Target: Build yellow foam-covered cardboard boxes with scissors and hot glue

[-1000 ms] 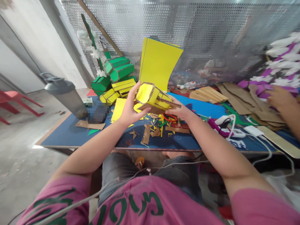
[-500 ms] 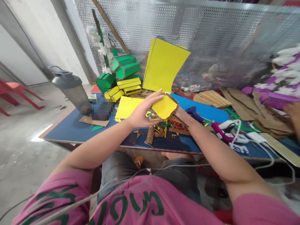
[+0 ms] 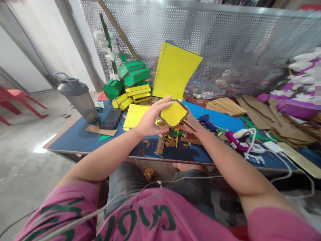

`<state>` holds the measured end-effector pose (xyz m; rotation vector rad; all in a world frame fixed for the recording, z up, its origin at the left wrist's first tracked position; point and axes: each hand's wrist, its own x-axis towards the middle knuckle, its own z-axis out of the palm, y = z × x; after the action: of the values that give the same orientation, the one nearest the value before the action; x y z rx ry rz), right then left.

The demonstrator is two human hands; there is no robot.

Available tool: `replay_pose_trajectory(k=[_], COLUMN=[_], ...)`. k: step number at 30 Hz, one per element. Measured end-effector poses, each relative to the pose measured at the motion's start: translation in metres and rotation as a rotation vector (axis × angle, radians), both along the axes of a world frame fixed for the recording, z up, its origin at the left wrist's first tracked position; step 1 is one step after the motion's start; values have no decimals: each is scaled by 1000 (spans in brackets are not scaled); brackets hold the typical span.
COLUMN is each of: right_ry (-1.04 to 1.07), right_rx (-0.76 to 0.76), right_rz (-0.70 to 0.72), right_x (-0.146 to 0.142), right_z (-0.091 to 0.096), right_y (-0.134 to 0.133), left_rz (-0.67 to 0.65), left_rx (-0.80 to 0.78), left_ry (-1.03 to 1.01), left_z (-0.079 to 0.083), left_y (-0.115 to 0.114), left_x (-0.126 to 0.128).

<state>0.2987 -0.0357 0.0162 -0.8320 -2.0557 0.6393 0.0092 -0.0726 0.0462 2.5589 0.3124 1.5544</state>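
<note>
Above the table I hold a hexagonal cardboard piece (image 3: 173,113) with a yellow face and brown raw edges. My left hand (image 3: 150,119) is closed around its left side, thumb below and fingers along the top edge. My right hand (image 3: 192,123) grips it from the right and behind, and most of its fingers are hidden by the piece. A narrow brown cardboard strip (image 3: 191,127) juts out at the lower right, near the right wrist. Beneath lie yellow, green and brown scraps (image 3: 172,140). A flat yellow sheet (image 3: 135,115) lies beyond my left hand.
A grey shaker bottle (image 3: 76,98) stands at the left. Green cardboard shapes (image 3: 135,73) and yellow ones (image 3: 137,92) sit at the back, beside upright yellow sheets (image 3: 177,70). A blue glue gun (image 3: 207,122), a purple power strip (image 3: 235,140) and cardboard pieces (image 3: 271,117) occupy the right.
The yellow-faced piece has shifted slightly left with both hands, and its face has turned a little. My left hand keeps its hold.
</note>
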Motion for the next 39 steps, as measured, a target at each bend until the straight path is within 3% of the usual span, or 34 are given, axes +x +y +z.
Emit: replay_pose_trajectory(k=[7, 11, 16, 21, 24, 27, 39], right_ry=[75, 189, 284, 330, 353, 346, 393], right_rx=[52, -38, -188, -116, -39, 30, -67], right_rz=[-46, -72, -149, -155, -191, -231, -237], right_x=[0, -6, -6, 5, 11, 15, 17], right_z=[-1, 2, 3, 11, 17, 21, 16], right_y=[-6, -11, -10, -8, -10, -15, -6], left_rz=[69, 117, 65, -58, -164, -183, -132], left_rx=[-61, -241, -523, -675, -810, -904, -979], left_ry=[-137, -242, -317, -354, -327, -317, -347], left_z=[-7, -11, -20, -22, -19, -17, -26], left_y=[2, 7, 28, 47, 46, 41, 42], left_x=[3, 4, -1, -7, -7, -4, -3])
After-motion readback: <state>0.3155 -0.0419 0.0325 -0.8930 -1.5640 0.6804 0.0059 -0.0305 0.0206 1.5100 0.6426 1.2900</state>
